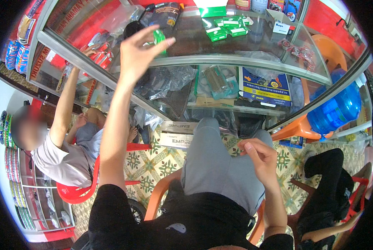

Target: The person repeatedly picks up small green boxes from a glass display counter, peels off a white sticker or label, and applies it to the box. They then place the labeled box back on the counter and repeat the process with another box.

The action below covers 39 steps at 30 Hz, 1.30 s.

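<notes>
My left hand (139, 52) reaches up over the glass counter. Its thumb and fingers are closed round a small green box (158, 36). To the right of it, several green-and-white small boxes (225, 29) lie in a loose group on the dark counter top (186, 48). My right hand (259, 157) rests over my right thigh, away from the counter. Its fingers are curled in, the thumb lies along them, and nothing shows in them.
A seated person (65, 154) at the left reaches toward red packets (105, 56) on the counter. Another person (326, 196) sits at the right. A blue water bottle (336, 107) lies on an orange chair (293, 128). Cartons (176, 139) stand under the counter.
</notes>
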Tool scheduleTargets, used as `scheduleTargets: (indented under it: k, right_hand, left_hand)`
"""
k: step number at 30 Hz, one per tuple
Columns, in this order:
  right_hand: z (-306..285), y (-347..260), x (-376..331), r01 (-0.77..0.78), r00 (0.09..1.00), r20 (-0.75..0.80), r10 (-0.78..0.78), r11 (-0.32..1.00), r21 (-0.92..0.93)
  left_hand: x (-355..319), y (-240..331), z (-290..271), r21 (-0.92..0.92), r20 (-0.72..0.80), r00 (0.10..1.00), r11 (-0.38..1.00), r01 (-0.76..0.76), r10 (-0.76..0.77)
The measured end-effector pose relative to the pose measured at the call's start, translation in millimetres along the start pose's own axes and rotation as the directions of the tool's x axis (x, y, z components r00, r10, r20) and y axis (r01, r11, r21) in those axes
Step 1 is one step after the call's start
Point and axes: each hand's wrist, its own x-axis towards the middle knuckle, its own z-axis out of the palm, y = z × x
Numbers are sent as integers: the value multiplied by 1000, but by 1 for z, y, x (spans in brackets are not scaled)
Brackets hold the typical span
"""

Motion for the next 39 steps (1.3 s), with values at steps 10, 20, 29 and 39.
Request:
scheduleTargets:
  k: [10, 20, 29, 39]
  right_hand:
    - [-1, -6, -4, 32, 999, 22, -30, 994, -102]
    - [-6, -3, -10, -8, 999, -37, 4, 993, -116]
    - [-5, 8, -4, 4, 999, -45, -9, 992, -122]
    - [-8, 10, -5, 31, 999, -7, -33, 986, -161]
  left_hand:
    - [84, -24, -3, 576, 402, 913, 795, -191, -72]
    - [94, -51, -12, 512, 511, 849, 841, -178, -132]
    - [92, -64, -43, 479, 506, 850, 868, -133, -149]
    - [84, -52, -18, 491, 522, 844, 853, -177, -124]
